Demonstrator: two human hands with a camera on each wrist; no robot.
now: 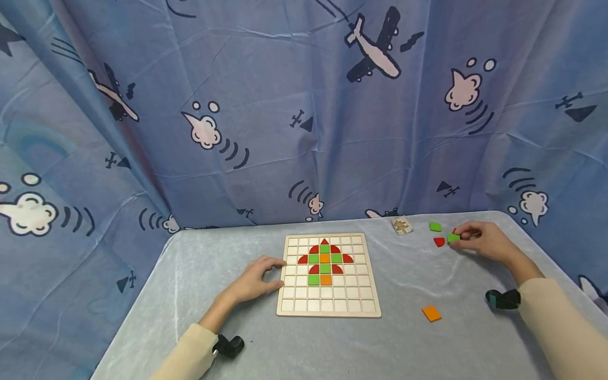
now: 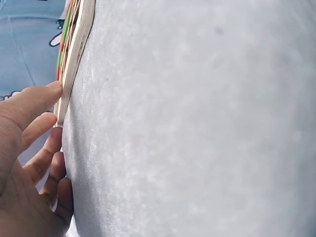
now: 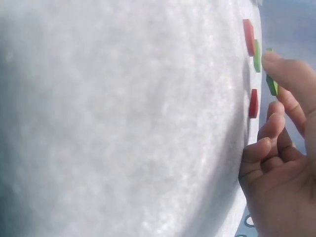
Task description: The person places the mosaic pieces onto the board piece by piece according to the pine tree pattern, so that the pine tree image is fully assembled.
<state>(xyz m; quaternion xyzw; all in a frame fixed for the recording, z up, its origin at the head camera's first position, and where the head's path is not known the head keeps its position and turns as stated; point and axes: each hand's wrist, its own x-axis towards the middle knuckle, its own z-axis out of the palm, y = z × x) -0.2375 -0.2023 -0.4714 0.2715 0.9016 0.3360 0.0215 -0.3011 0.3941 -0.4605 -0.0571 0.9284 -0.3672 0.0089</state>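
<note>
A wooden grid board [image 1: 328,307] lies mid-table with red, green and orange tiles forming a tree-like pattern in its cells. At its left edge my left hand [image 1: 256,278] rests with thumb and fingers spread, fingertips touching the rim; the left wrist view shows the board's side [image 2: 76,54] against them. My right hand [image 1: 484,243], at the far right, pinches a green square tile [image 1: 453,238] between thumb and finger. In the right wrist view that green tile [image 3: 272,85] is held up off the cloth. Beside it lie a red tile [image 1: 439,241] and another green tile [image 1: 435,226].
An orange square tile [image 1: 431,313] lies right of the board, nearer the front. A small patterned square [image 1: 402,226] sits at the table's back edge. Behind the grey cloth-covered table [image 1: 214,248] hangs a blue printed curtain [image 1: 266,132].
</note>
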